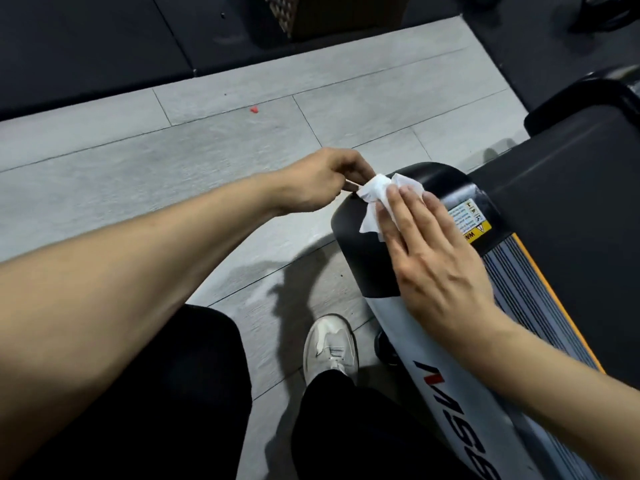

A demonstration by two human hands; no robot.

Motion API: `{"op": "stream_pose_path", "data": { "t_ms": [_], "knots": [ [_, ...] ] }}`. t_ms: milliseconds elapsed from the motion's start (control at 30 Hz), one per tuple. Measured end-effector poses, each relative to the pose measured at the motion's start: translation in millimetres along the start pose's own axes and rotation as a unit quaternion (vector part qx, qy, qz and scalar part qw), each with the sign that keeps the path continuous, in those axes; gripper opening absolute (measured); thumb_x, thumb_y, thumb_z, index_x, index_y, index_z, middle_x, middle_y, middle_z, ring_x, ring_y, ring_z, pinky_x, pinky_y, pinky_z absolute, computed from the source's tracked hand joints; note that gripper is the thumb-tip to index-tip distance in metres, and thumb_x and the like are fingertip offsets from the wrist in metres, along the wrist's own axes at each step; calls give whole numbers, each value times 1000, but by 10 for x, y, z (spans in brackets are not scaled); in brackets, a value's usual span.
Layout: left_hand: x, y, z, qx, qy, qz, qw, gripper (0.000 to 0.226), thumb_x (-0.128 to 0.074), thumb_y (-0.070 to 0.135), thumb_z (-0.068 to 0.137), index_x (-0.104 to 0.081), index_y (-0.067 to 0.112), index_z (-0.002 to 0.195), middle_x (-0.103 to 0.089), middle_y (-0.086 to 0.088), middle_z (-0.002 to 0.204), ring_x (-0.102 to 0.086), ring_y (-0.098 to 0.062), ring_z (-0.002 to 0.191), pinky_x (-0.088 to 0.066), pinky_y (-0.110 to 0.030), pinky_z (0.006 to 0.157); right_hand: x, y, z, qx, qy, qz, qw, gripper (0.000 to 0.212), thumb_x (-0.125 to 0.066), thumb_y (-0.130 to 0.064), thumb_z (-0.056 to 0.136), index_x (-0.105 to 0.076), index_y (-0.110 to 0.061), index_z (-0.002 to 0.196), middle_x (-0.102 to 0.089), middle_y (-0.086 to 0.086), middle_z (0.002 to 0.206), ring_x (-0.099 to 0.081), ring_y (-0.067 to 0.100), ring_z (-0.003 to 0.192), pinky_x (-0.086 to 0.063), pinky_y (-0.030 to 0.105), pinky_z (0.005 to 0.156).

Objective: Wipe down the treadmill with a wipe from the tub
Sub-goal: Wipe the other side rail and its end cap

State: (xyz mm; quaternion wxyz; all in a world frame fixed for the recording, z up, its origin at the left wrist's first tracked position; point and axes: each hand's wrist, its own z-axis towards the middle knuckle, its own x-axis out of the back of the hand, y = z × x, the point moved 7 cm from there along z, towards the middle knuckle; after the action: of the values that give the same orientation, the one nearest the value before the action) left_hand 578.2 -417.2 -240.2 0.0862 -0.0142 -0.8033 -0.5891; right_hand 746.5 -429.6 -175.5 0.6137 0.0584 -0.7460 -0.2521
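Treadmill (450,393) wiping is underway, we judge, with much left: our right hand (440,268) presses flat fingers on the wipe (375,197) atop its black end cap (367,268); beyond, our left hand (325,181) pinches the wipe's edge.

The wipe (375,199) looks like soft, crumpled white cloth-like paper. The treadmill's end cap (433,188) is glossy black plastic, its side rail (450,386) smooth grey, its foot strip (530,292) ribbed. The floor (173,168) is matt grey wood-grain plank.
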Motion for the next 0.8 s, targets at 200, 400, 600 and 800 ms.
{"op": "stream_pose_path", "data": {
  "t_ms": [200, 400, 600, 800],
  "knots": [
    [57, 6, 66, -1, 1, 8, 1000, 54, -28, -16, 88, -67, 7, 119, -71, -6, 122, -63, -12, 120, -44, -7, 81, -609, -585, 218, 82, -118, -234, 962, 73, -17, -26, 104, 22, 23, 142, 21, 36, 158, 18, 44, 150, 7, 52, 125],
    [-2, 64, 21, -14, -11, 37, 999, 59, -28, -18, 85, -68, 6, 121, -70, -1, 119, -63, 2, 103, -42, -3, 78, -660, -543, 299, 83, -149, -256, 951, 75, -20, -36, 107, 15, 16, 148, 15, 31, 162, 16, 41, 152, 20, 54, 117],
    [-8, 46, -32, -18, 8, 69, 997, 63, -29, -16, 82, -70, 11, 121, -70, 0, 124, -60, -9, 124, -45, -17, 105, -620, -587, 389, 77, -156, -247, 953, 69, -15, -29, 106, 13, 15, 150, 14, 31, 162, 14, 44, 152, 10, 55, 123],
    [-61, 8, -106, -24, 13, 95, 995, 70, -28, -15, 79, -67, 18, 127, -67, 7, 129, -56, -4, 124, -41, -25, 112, -773, -673, 73, 112, -166, -267, 943, 74, -15, -36, 110, 21, 20, 143, 20, 33, 159, 18, 44, 150, 22, 58, 113]
  ]
}}
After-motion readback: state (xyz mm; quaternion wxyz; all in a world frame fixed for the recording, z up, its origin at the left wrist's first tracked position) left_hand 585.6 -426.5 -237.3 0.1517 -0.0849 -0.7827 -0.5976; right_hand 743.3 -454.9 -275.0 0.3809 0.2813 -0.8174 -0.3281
